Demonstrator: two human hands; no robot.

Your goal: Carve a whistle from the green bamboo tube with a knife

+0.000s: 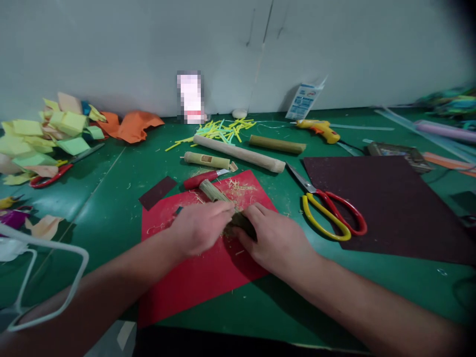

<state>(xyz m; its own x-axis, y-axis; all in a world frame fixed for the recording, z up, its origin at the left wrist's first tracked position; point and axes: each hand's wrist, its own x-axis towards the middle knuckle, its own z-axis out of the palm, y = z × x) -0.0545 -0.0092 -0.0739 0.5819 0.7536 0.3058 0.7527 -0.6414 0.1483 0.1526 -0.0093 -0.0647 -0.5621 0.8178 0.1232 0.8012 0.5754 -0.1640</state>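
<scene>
both hands work close together in front of the body, over a red sheet (178,280) laid on a green table (256,307). the right hand (278,238) is wrapped round the near end of a bamboo tube (212,191), which slants away from it over the sheet. the left hand (203,227) is curled, fingertips at the tube; whether it grips the tube or only presses it, i cannot tell.

pale shavings (241,186) litter the sheet just beyond the hands, beside a red-handled knife (201,180). farther out lie a long pale rod (238,153) and a heap of yellow and green strips (226,131).

right of the hands, scissors (311,187) lie partly over a large dark sheet (394,208), with a yellow glue gun (322,131) beyond. well to the left, folded papers (40,134) pile up past a seam in the tabletop.

a plain grey wall (130,59) closes the table's far side, straight ahead of the hands; a small carton (305,101) leans there, near a bright blurred rectangle (191,96).
</scene>
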